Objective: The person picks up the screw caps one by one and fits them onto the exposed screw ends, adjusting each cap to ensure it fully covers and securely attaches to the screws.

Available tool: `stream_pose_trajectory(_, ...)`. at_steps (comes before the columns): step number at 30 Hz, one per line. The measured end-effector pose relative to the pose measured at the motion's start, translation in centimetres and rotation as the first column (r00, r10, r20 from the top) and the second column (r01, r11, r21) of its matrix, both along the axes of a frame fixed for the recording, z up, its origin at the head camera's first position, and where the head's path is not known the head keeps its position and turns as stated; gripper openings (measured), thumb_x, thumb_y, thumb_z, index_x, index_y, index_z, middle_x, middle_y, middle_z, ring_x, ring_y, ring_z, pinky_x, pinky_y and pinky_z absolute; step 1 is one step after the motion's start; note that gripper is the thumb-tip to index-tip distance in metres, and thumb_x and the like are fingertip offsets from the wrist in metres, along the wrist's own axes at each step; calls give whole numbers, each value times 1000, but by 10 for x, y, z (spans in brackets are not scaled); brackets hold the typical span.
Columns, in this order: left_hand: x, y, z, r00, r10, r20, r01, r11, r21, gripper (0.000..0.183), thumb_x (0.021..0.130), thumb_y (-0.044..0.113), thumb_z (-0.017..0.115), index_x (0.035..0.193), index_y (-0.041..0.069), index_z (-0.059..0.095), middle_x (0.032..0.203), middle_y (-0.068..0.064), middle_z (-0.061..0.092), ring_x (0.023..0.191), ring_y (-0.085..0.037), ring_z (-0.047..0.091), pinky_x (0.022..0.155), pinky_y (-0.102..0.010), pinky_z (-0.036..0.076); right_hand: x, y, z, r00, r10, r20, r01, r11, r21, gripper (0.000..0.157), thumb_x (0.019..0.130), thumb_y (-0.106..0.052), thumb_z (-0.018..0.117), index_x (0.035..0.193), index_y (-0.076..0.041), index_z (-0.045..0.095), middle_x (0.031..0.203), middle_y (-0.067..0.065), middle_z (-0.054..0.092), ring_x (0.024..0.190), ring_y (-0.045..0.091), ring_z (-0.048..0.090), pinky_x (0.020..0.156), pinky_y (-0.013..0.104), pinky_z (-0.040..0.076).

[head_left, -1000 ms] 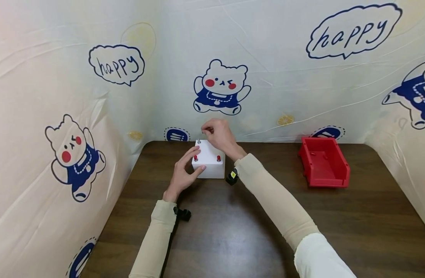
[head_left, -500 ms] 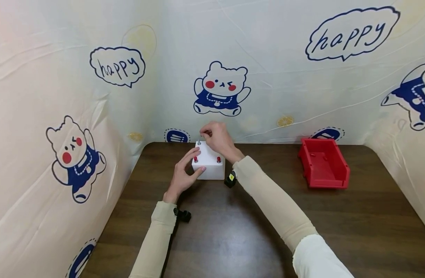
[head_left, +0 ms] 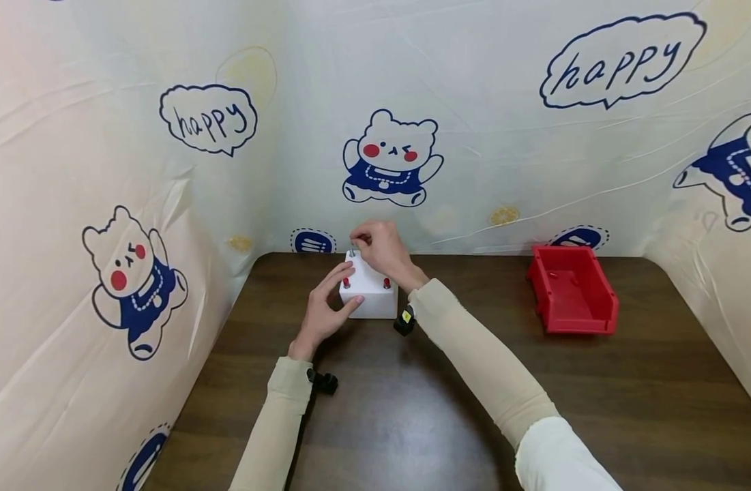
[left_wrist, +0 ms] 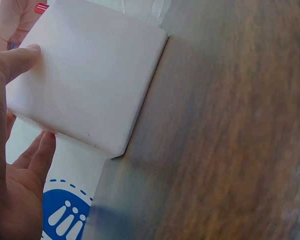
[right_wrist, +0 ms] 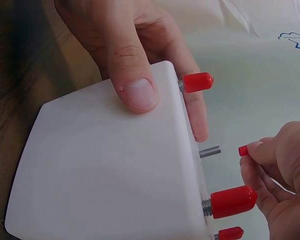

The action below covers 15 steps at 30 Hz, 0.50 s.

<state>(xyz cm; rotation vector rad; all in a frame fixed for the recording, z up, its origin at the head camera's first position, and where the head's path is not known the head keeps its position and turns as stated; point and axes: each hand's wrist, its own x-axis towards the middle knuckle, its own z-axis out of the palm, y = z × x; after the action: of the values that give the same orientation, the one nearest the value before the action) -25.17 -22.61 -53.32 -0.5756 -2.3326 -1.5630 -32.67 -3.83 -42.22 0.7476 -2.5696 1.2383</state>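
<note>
A white box (head_left: 375, 300) stands at the table's far side, metal posts rising from its top. My left hand (head_left: 324, 310) grips its left side, thumb (right_wrist: 140, 95) on the front face and fingers around the side. In the right wrist view, red caps (right_wrist: 234, 201) cover several posts, while one metal post (right_wrist: 210, 151) is bare. My right hand (head_left: 384, 252) pinches a small red cap (right_wrist: 243, 150) between thumb and finger. That cap sits just off the tip of the bare post, with a small gap between them.
To the right stands a red open-front bin (head_left: 574, 293) with a few small red pieces inside. The brown wooden table (head_left: 412, 409) spreads in front of the box. A printed cloth (head_left: 473, 136) hangs right behind the table's far edge.
My right hand has come down slightly toward the back-left post of the box, still pinching the cap. My left hand keeps its hold on the box.
</note>
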Motion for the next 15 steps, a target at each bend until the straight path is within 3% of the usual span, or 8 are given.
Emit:
stream_pose_trajectory(7, -1, -1, -1, 1000, 3, -2, -3, 1000, -16, 60, 92, 8, 83, 148, 14, 62, 164, -7, 50, 148, -33, 51, 115, -67, 45, -1, 1, -4, 999, -4, -37, 3, 1000, -14, 13, 101, -6, 72, 107, -7, 84, 105, 8, 81, 91, 19, 75, 85, 31, 64)
stream_pose_trajectory(15, 0, -2, 0, 1000, 5, 3, -5, 999, -37, 59, 94, 17, 84, 149, 24, 62, 164, 6, 50, 147, -23, 52, 116, -58, 48, -1, -2, -9, 1000, -4, 2, 4, 1000, -3, 15, 102, -7, 71, 111, -10, 84, 109, 6, 80, 96, 18, 74, 90, 32, 63)
